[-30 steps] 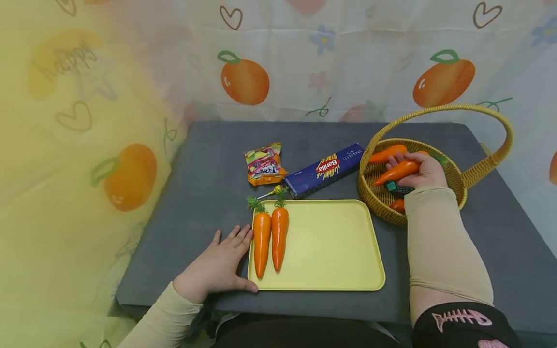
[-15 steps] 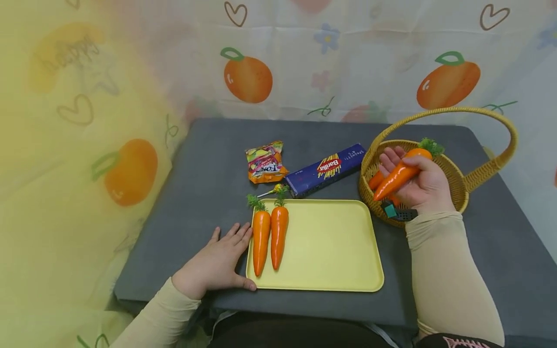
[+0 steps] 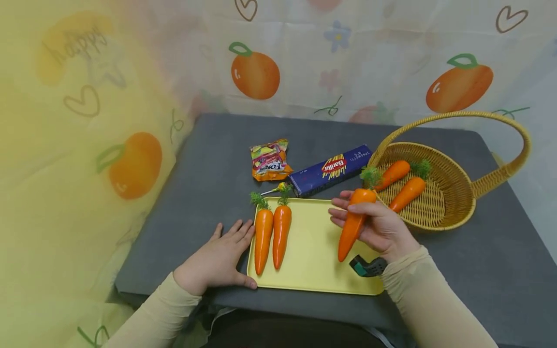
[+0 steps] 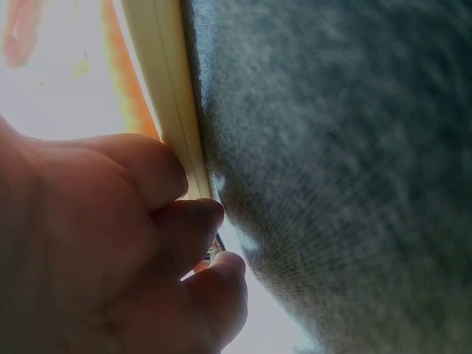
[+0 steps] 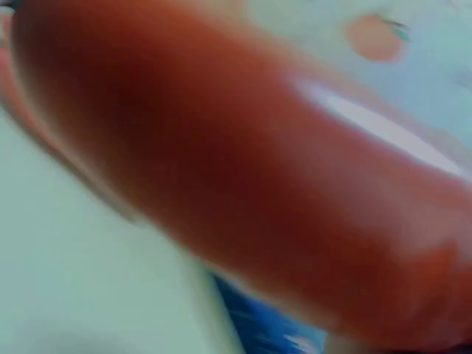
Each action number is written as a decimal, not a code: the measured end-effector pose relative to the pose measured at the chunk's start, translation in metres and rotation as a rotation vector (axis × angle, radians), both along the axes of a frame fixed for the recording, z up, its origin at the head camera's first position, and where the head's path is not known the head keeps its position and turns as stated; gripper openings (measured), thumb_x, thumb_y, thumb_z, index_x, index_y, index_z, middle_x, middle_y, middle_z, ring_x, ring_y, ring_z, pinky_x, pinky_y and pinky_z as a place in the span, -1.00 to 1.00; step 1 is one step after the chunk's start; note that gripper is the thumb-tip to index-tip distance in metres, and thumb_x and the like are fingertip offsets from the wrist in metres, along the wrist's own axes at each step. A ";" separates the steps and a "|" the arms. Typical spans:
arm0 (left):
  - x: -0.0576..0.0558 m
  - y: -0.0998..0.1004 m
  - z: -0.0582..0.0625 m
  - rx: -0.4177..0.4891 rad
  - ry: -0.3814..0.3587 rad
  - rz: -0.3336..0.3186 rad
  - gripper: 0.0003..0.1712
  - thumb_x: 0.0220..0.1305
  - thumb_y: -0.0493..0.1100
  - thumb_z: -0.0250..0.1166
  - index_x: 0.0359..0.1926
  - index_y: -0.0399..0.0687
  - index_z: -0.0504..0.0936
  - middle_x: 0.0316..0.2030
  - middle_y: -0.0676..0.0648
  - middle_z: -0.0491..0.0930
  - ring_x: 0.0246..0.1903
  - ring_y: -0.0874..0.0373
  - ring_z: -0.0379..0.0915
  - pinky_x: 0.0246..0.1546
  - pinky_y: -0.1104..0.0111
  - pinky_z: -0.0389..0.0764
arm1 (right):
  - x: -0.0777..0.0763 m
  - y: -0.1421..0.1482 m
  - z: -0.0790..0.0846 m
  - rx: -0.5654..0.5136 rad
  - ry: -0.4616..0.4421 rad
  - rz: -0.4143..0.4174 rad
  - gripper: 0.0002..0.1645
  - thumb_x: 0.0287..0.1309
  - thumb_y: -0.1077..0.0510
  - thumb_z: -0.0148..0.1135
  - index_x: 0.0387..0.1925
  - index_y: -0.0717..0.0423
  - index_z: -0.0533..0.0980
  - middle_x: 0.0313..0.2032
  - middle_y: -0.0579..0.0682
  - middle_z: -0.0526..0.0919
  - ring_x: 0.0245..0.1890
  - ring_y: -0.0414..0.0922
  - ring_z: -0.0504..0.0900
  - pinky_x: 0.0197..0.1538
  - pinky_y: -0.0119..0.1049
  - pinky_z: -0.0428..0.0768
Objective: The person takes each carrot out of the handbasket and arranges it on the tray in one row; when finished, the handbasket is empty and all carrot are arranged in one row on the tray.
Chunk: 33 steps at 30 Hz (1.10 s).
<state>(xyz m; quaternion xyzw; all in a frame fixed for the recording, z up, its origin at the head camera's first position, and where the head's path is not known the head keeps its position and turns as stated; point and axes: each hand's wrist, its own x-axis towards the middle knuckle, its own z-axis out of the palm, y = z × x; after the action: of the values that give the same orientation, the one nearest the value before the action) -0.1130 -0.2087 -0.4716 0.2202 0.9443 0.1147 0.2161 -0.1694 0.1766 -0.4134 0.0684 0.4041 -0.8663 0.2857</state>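
Observation:
My right hand [image 3: 378, 227] holds a carrot [image 3: 354, 224] with a green leafy top above the right part of the yellow tray [image 3: 313, 270], thumb across it and fingers behind. The same carrot [image 5: 243, 169] fills the right wrist view, blurred. Two more carrots lie side by side on the tray's left part, one [image 3: 263, 241] next to the edge and the other [image 3: 282, 237] just right of it. My left hand [image 3: 217, 263] lies with fingers spread at the tray's left edge. In the left wrist view its fingers touch the tray rim [image 4: 173, 96].
A wicker basket [image 3: 465, 212] with a tall handle stands at the right, with two carrots [image 3: 406, 193] inside. Behind the tray lie a blue spaghetti box [image 3: 330, 169], a candy bag [image 3: 270, 160] and a lollipop [image 3: 278, 187] on the grey table [image 3: 217, 159].
The right hand has lifted a carrot out of the basket and carried it left and toward the person, over the tray. The left hand stays at the tray's edge. The head view has shifted slightly.

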 end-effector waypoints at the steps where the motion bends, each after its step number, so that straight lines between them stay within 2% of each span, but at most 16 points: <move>1: 0.000 0.000 0.001 0.000 0.003 0.000 0.66 -0.04 0.66 0.56 0.79 -0.18 0.03 0.79 -0.19 -0.07 0.77 -0.28 -0.18 0.61 -0.51 -0.18 | 0.002 -0.009 -0.007 0.042 -0.002 0.031 -0.61 0.59 0.37 0.17 0.33 0.13 0.41 0.13 0.11 0.75 0.13 0.10 0.82 0.24 -0.03 0.78; 4: 0.000 0.001 0.003 -0.002 0.008 -0.003 0.66 -0.03 0.65 0.57 0.78 -0.19 0.04 0.79 -0.20 -0.07 0.77 -0.29 -0.17 0.61 -0.51 -0.17 | 0.005 -0.036 -0.027 0.122 -0.036 0.109 -0.41 0.63 0.29 0.18 0.54 0.16 0.26 0.21 0.13 0.72 0.12 0.07 0.83 0.26 -0.03 0.77; 6: 0.000 0.002 0.004 0.001 0.011 -0.004 0.66 -0.02 0.65 0.57 0.78 -0.21 0.04 0.79 -0.21 -0.06 0.77 -0.30 -0.16 0.61 -0.52 -0.16 | 0.006 -0.051 -0.040 0.149 -0.069 0.145 -0.31 0.66 0.25 0.14 0.63 0.20 0.15 0.31 0.21 0.65 0.13 0.08 0.82 0.32 0.00 0.73; 9: 0.000 0.003 0.004 0.014 0.010 -0.006 0.65 -0.02 0.65 0.56 0.78 -0.22 0.05 0.78 -0.22 -0.04 0.76 -0.31 -0.15 0.60 -0.53 -0.14 | 0.009 -0.067 -0.054 0.176 -0.108 0.166 -0.21 0.70 0.19 0.08 0.72 0.23 0.00 0.50 0.37 0.49 0.30 0.21 0.73 0.48 0.12 0.59; 12: 0.001 0.005 0.005 0.022 0.010 -0.005 0.65 -0.03 0.66 0.56 0.77 -0.22 0.06 0.78 -0.23 -0.03 0.76 -0.31 -0.14 0.59 -0.53 -0.13 | 0.011 -0.075 -0.061 0.186 -0.129 0.167 -0.17 0.72 0.15 0.02 0.76 0.19 -0.09 0.59 0.41 0.35 0.35 0.23 0.68 0.48 0.09 0.60; 14: 0.000 0.005 0.004 0.023 0.011 -0.007 0.65 -0.02 0.65 0.56 0.78 -0.22 0.06 0.78 -0.23 -0.03 0.76 -0.31 -0.14 0.59 -0.53 -0.13 | 0.012 -0.076 -0.061 0.190 -0.138 0.150 -0.18 0.72 0.16 0.02 0.76 0.18 -0.07 0.53 0.36 0.42 0.31 0.20 0.70 0.43 0.04 0.65; 17: 0.000 0.006 0.004 0.019 0.006 -0.006 0.65 -0.02 0.65 0.57 0.78 -0.20 0.04 0.78 -0.21 -0.04 0.77 -0.30 -0.16 0.61 -0.52 -0.15 | 0.016 -0.075 -0.053 0.190 -0.133 0.136 -0.15 0.70 0.17 0.03 0.78 0.14 -0.07 0.41 0.18 0.51 0.19 0.01 0.71 0.29 -0.10 0.71; 20: 0.000 0.006 0.004 0.010 0.007 -0.005 0.65 -0.02 0.64 0.58 0.79 -0.17 0.03 0.79 -0.19 -0.06 0.77 -0.28 -0.18 0.62 -0.50 -0.17 | 0.021 -0.075 -0.045 0.201 -0.117 0.128 -0.14 0.68 0.19 0.03 0.80 0.09 -0.05 0.42 0.11 0.49 0.21 -0.04 0.66 0.33 -0.10 0.67; 23: 0.001 0.004 0.004 0.006 0.014 -0.003 0.65 -0.03 0.64 0.58 0.78 -0.18 0.04 0.79 -0.20 -0.06 0.77 -0.29 -0.19 0.62 -0.50 -0.18 | 0.023 -0.075 -0.041 0.202 -0.096 0.137 -0.11 0.67 0.21 0.02 0.82 0.05 -0.08 0.62 0.22 0.31 0.38 0.07 0.56 0.54 0.06 0.52; 26: 0.001 0.003 0.003 0.003 0.021 -0.002 0.65 -0.03 0.65 0.58 0.78 -0.19 0.05 0.79 -0.20 -0.06 0.77 -0.29 -0.19 0.62 -0.50 -0.17 | 0.025 -0.074 -0.038 0.204 -0.087 0.145 -0.10 0.66 0.22 0.00 0.83 0.05 -0.10 0.72 0.29 0.11 0.59 0.23 0.36 0.69 0.22 0.24; 30: 0.000 0.002 0.002 0.004 0.020 -0.003 0.65 -0.03 0.65 0.57 0.78 -0.19 0.05 0.79 -0.20 -0.06 0.77 -0.30 -0.18 0.62 -0.50 -0.17 | 0.027 -0.069 -0.031 0.222 -0.056 0.162 -0.07 0.64 0.21 -0.01 0.83 0.06 -0.15 0.77 0.31 -0.11 0.72 0.36 0.09 0.71 0.35 0.05; 33: 0.000 0.002 0.001 0.000 0.019 -0.003 0.66 -0.04 0.66 0.57 0.78 -0.19 0.05 0.79 -0.20 -0.06 0.77 -0.30 -0.17 0.61 -0.51 -0.17 | 0.027 -0.062 -0.016 0.239 -0.032 0.159 -0.06 0.65 0.21 -0.01 0.83 0.02 -0.18 0.79 0.28 -0.23 0.74 0.38 0.03 0.69 0.39 0.06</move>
<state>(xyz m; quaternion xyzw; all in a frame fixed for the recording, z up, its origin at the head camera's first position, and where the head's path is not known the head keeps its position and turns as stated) -0.1130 -0.2065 -0.4702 0.2227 0.9460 0.1121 0.2073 -0.1421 0.1143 -0.4297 0.0837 0.5039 -0.7855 0.3495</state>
